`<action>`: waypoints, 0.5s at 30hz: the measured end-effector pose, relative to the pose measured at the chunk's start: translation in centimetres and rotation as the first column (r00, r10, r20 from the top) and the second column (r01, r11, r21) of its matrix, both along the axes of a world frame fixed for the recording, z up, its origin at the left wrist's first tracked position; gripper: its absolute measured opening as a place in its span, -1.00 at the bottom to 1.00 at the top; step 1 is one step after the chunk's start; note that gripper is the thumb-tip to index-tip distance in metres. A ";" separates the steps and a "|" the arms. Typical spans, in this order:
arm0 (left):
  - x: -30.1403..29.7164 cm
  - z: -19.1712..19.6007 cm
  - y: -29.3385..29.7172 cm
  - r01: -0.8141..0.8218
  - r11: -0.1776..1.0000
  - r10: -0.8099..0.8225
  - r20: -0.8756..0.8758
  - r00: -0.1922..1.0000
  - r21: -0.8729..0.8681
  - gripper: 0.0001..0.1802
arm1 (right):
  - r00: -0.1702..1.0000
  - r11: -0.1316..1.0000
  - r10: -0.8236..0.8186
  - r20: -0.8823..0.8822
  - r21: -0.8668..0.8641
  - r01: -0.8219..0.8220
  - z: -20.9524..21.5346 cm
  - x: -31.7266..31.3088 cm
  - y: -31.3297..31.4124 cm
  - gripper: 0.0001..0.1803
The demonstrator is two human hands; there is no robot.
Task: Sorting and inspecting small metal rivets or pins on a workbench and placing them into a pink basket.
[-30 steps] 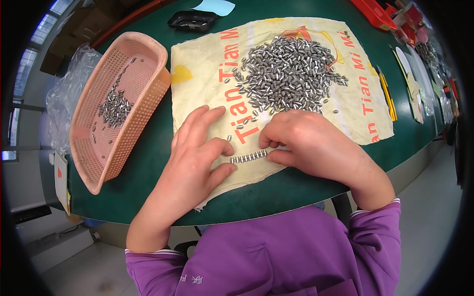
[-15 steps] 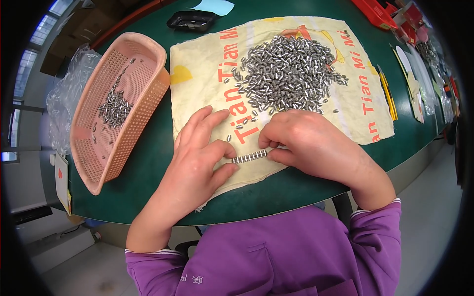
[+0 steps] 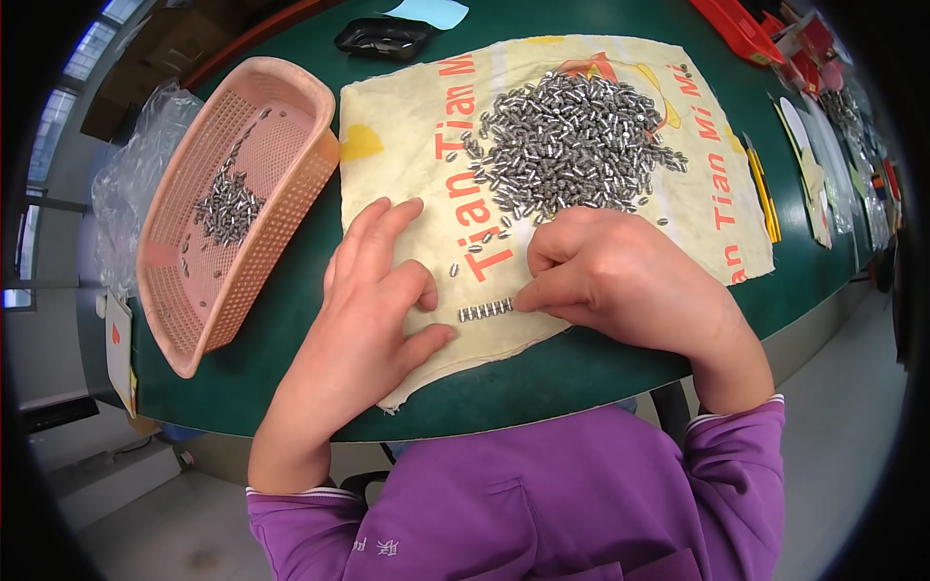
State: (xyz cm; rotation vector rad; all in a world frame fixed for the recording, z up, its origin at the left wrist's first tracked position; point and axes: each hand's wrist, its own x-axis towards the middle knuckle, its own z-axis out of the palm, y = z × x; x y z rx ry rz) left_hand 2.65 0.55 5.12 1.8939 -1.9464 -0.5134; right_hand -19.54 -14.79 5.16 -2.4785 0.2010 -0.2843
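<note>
Short row of small metal cylinders [image 3: 485, 310] lies on printed cloth sack [image 3: 407, 145], near edge of green table [image 3: 291, 320], between both hands. Right hand [image 3: 620, 276]: fingers curled, index tip touching right end of row; grip not confirmed, appears to press rather than hold. Left hand [image 3: 373, 300]: open, flat on sack, fingers spread, thumb tip just beside row's left end; holds nothing.

Surroundings: large heap of loose metal cylinders [image 3: 572, 140] on sack, far side, just beyond right hand knuckles; a few strays [image 3: 489, 242] between heap and row. Pink plastic basket [image 3: 232, 203] left of sack, small batch of same cylinders inside. Clear plastic bag [image 3: 131, 184] left of basket. Black tray [image 3: 383, 37] far edge. Red bins [image 3: 746, 24] far right. Yellow-handled tool [image 3: 760, 189] right of sack.

Obstruction: right hand hides sack area behind row; nothing covers row itself.
</note>
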 end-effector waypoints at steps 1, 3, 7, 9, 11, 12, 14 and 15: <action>0.1 0.0 0.0 0.004 1.000 -0.004 0.008 1.000 0.007 -0.53 | 1.000 1.000 0.005 0.001 -0.009 -0.005 -0.1 0.0 0.0 -0.88; 0.1 -0.1 -0.1 0.010 1.000 -0.010 0.014 1.000 0.014 -0.53 | 1.000 1.000 0.010 0.000 -0.019 -0.010 -0.3 0.0 -0.1 -0.86; 0.2 0.1 0.1 0.003 1.000 -0.004 0.032 0.999 0.024 -0.52 | 0.999 0.999 0.036 0.016 -0.039 -0.035 -0.6 0.2 0.1 -0.85; 0.3 0.3 0.3 -0.011 1.000 0.011 0.033 0.999 0.018 -0.52 | 0.999 0.998 0.050 0.015 -0.047 -0.049 -0.5 0.3 0.3 -0.84; 0.4 0.3 0.2 -0.017 1.000 0.017 0.030 0.999 0.011 -0.52 | 0.999 0.998 0.048 0.023 -0.049 -0.047 -0.5 0.4 0.5 -0.82; 0.5 0.4 0.2 -0.015 1.000 0.015 0.017 1.000 0.015 -0.51 | 0.999 0.998 0.049 0.023 -0.050 -0.048 -0.6 0.4 0.5 -0.82; 0.7 0.4 0.2 -0.015 1.000 0.015 0.009 1.000 0.020 -0.51 | 0.997 0.996 0.071 0.026 -0.060 -0.069 -0.8 0.6 0.6 -0.81; 0.8 0.4 0.2 -0.002 1.000 0.002 -0.012 1.000 0.019 -0.50 | 0.997 0.996 0.072 0.027 -0.061 -0.070 -0.8 0.6 0.7 -0.81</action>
